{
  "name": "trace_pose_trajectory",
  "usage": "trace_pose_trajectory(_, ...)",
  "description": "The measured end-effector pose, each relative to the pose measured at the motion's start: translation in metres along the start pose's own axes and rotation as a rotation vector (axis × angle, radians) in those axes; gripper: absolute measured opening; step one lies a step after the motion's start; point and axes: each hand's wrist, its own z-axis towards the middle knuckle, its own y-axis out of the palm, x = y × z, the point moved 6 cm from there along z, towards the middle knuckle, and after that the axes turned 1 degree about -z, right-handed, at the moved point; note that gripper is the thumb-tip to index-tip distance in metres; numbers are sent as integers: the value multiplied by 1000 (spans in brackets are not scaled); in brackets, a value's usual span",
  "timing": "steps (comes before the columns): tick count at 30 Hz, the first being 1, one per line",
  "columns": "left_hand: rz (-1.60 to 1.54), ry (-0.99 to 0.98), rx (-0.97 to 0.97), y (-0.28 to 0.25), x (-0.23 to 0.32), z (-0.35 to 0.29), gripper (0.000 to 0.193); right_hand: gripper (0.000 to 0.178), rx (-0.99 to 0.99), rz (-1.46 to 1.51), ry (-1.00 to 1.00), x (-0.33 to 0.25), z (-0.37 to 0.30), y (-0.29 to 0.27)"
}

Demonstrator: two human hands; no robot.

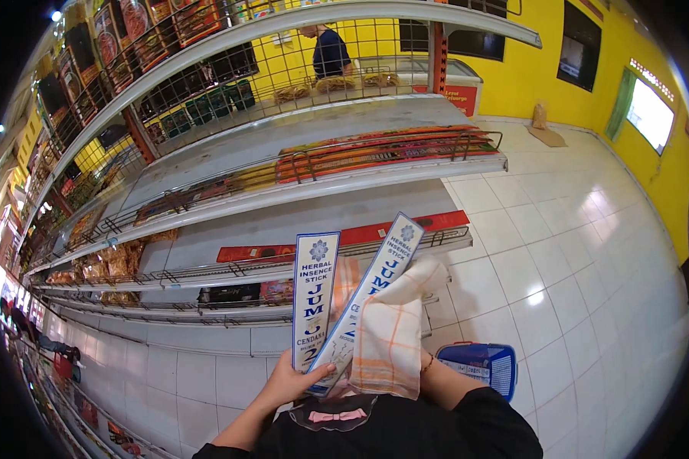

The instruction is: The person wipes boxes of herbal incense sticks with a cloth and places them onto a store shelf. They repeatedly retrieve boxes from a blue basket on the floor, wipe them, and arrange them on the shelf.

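Note:
Two long, narrow white incense boxes (312,287) with blue edging and blue lettering stand up in front of my chest, spread like a V. Their lower ends are in my left hand (289,380), its thumb pressed across the front of the right-hand one. That tilted incense box (394,246) leans to the right, its right side partly covered by a cream cloth (390,344) with orange checks. Beneath the cloth is my right hand (429,369); only the part near the wrist shows, and the fingers are hidden. The cloth hangs draped over that hand, against the box.
A metal shelf rack (321,191) fills the front and left. Flat colourful packs (390,153) lie on one shelf, a long red box (275,252) lower down. At my right on the tiled floor stands a blue basket (501,371). A person (331,53) is beyond the rack.

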Motion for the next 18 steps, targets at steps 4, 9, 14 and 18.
trace_pose_trajectory(4, 74, 34, -106, -10, -4, 1, 46, 55, 65, 5, -125, -35, 17, -7)
trace_pose_trajectory(9, 129, -8, -91, -17, -2, -8, 44, 54, 121, 24, -284, -85, 61, -18)
trace_pose_trajectory(14, 169, -19, -138, -16, -11, -6, 44, 54, 169, 14, -296, -73, 42, -17)
trace_pose_trajectory(18, 122, -66, -144, -14, -12, -13, 45, 53, 247, 41, -458, -123, 61, -43)
